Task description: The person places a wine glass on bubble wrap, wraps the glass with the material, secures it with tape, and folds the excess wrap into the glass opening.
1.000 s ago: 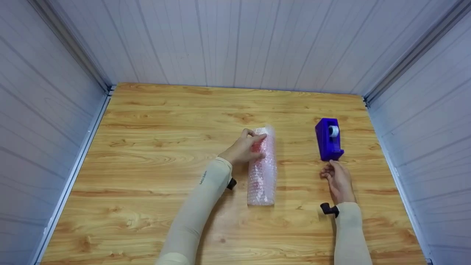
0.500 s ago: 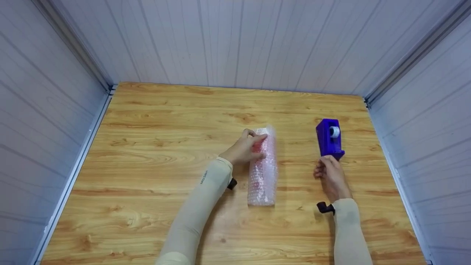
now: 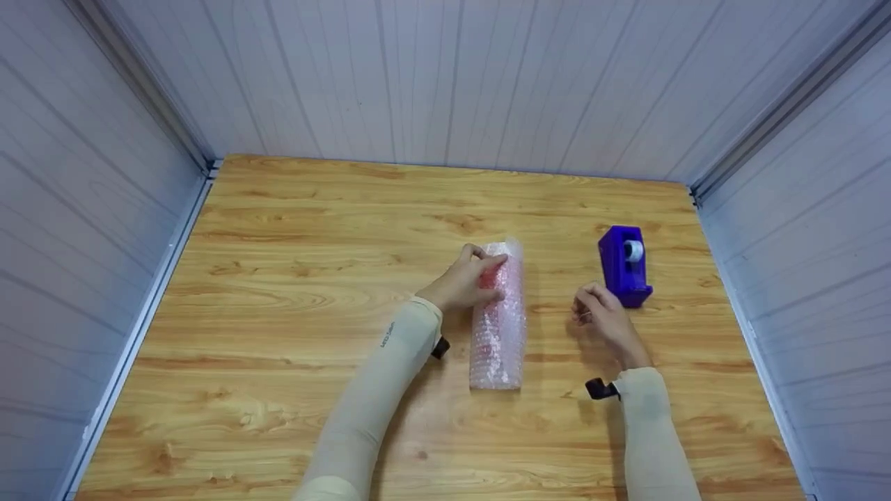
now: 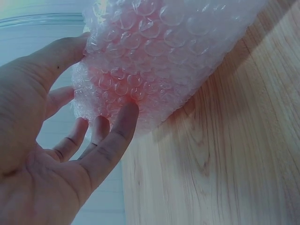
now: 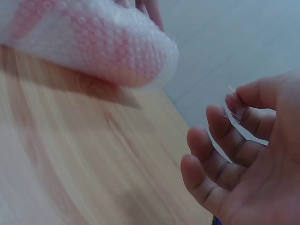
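A bubble-wrap roll, with something pink showing through, lies lengthwise on the table in the head view. My left hand holds its far end, thumb and fingertips spread across the wrap. In the left wrist view the fingertips touch the bubbles. Between roll and dispenser, my right hand hovers over the table. Its thumb and index finger pinch a short strip of clear tape, best seen in the right wrist view; the other fingers curl loosely. Just beyond that hand stands a blue tape dispenser carrying a white roll.
The wood-grain table is bounded by a white panel wall at the back and side walls at left and right. Small black wrist cameras protrude from both sleeves.
My right hand has moved from the dispenser's front edge leftward toward the wrapped roll, now with a strip of tape in its fingers. My left hand and the roll have stayed in place.
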`<state>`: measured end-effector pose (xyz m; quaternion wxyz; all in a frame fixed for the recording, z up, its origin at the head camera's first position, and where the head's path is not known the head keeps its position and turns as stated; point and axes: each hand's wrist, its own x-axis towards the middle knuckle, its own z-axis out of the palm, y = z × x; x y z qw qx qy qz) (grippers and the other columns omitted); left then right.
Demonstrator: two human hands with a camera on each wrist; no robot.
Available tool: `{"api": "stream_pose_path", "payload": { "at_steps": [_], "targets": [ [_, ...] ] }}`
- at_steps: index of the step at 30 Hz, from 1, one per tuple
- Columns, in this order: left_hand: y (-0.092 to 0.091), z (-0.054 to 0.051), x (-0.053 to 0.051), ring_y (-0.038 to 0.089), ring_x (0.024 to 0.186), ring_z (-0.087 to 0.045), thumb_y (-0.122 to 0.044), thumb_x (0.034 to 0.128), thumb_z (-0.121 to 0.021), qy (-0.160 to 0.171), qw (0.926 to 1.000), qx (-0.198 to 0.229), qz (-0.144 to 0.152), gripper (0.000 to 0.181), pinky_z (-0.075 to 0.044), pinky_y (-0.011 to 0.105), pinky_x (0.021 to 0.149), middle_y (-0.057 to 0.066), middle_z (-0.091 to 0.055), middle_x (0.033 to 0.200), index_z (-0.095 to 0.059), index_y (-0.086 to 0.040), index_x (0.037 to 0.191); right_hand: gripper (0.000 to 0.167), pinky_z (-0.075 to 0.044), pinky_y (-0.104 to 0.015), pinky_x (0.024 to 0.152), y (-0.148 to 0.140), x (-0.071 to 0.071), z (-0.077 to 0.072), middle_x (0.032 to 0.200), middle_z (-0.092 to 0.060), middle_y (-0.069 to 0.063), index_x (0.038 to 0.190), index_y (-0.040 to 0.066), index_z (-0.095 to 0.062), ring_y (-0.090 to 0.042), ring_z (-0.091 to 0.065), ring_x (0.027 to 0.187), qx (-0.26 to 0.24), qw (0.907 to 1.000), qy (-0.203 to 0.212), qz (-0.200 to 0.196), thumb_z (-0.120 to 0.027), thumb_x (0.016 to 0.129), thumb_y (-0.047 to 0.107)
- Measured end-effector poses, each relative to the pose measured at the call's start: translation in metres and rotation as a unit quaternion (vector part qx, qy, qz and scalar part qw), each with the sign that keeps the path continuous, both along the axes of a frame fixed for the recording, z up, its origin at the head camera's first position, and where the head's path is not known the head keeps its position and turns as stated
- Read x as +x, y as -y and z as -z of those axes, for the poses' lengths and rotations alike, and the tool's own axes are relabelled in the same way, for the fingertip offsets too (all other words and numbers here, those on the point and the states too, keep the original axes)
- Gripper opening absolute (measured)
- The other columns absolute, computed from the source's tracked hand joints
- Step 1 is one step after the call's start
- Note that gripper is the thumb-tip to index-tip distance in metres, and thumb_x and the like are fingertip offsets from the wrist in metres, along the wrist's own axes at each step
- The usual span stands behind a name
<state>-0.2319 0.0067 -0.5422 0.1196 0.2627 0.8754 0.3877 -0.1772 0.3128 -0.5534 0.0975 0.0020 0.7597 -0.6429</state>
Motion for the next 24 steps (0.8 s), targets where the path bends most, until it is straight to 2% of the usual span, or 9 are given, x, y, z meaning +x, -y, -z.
{"api": "stream_pose_path", "payload": {
  "at_steps": [2,5,8,12,19,24],
  "targets": [
    [0.0,0.0,0.0,0.024,0.109,-0.048,-0.026,0.0902,-0.076,-0.002,1.0,-0.001,0.0,0.072,-0.044,0.031,0.096,0.016,-0.035,0.13,-0.043,-0.014,0.153,0.039,-0.056,-0.044,0.073,0.006,0.0,-0.004,0.093,-0.056,-0.024,0.104,-0.01,-0.05,-0.039,-0.059,0.082,0.006,0.9997,-0.002,-0.026,-0.052,0.106,0.029],
    [0.0,0.0,0.0,0.024,0.109,-0.048,-0.026,0.0901,-0.076,-0.002,1.0,-0.003,-0.002,0.072,-0.044,0.03,0.096,0.015,-0.034,0.13,-0.043,-0.014,0.153,0.036,-0.054,-0.048,0.076,0.016,-0.002,-0.01,0.095,-0.056,-0.024,0.105,-0.008,-0.051,-0.036,-0.059,0.082,0.011,0.9986,-0.001,-0.051,-0.051,0.106,0.029],
    [-0.001,0.0,0.001,0.024,0.109,-0.049,-0.027,0.0899,-0.076,-0.005,1.0,-0.006,-0.004,0.072,-0.044,0.03,0.097,0.015,-0.035,0.13,-0.043,-0.014,0.153,0.032,-0.054,-0.045,0.077,0.026,-0.006,-0.014,0.095,-0.057,-0.025,0.106,-0.006,-0.052,-0.032,-0.059,0.082,0.011,0.9976,-0.001,-0.069,-0.051,0.107,0.025],
    [-0.002,0.0,0.001,0.024,0.111,-0.049,-0.027,0.0896,-0.077,-0.008,0.9999,-0.009,-0.004,0.073,-0.045,0.031,0.097,0.015,-0.035,0.13,-0.044,-0.015,0.153,0.028,-0.053,-0.04,0.074,0.041,-0.013,-0.018,0.093,-0.057,-0.027,0.104,-0.007,-0.053,-0.039,-0.058,0.082,0.014,0.9951,-0.016,-0.096,-0.051,0.106,0.021],
    [-0.003,0.0,0.0,0.024,0.111,-0.049,-0.026,0.0895,-0.077,-0.011,0.9999,-0.009,0.002,0.072,-0.044,0.03,0.098,0.014,-0.035,0.129,-0.044,-0.014,0.152,0.028,-0.047,-0.033,0.066,0.063,-0.024,-0.024,0.085,-0.05,-0.029,0.101,-0.011,-0.05,-0.034,-0.049,0.074,0.039,0.9823,-0.051,-0.176,-0.048,0.107,0.016],
    [-0.003,-0.001,0.0,0.024,0.111,-0.049,-0.026,0.0878,-0.079,-0.017,0.9998,-0.014,0.002,0.074,-0.045,0.03,0.097,0.015,-0.035,0.13,-0.044,-0.013,0.152,0.026,-0.037,-0.029,0.059,0.074,-0.032,-0.031,0.08,-0.043,-0.031,0.107,-0.013,-0.049,-0.033,-0.041,0.067,0.05,0.9721,-0.048,-0.224,-0.045,0.108,0.013]
  ]
}}
